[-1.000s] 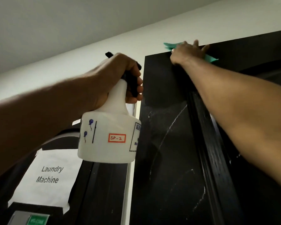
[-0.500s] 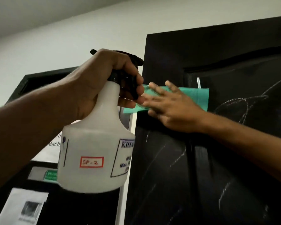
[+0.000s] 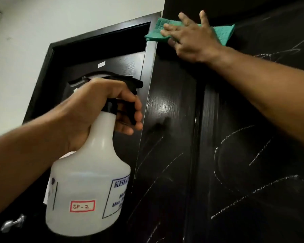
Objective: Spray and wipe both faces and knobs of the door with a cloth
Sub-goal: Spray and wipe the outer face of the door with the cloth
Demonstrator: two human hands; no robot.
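The dark door [image 3: 209, 137] fills the right half of the view, its glossy wood-grain face streaked with thin white curved lines of drying spray and split by a raised vertical moulding. Pale walls and ceiling show at 10 to 11 o'clock. Behind the door's edge, a second dark door [image 3: 102, 67] sits in a black frame, with a small white tag near its top and a silver lever handle [image 3: 12, 223] at 8 o'clock.

The right hand [image 3: 191, 41], at 1 o'clock, presses a green cloth [image 3: 225, 33] flat on the door near its top edge; its fingers are spread and straight. The cloth is folded, with a crinkled texture, and its left corner overhangs the door's edge.

The left hand [image 3: 98, 109], near centre, grips the neck of a translucent white spray bottle [image 3: 88, 190] with fingers curled round the black trigger. The bottle is dome-shaped, with a red-bordered label reading "SP-2".

Compared with half a second earlier, the right hand and cloth are higher on the door, and the bottle is lower in view.
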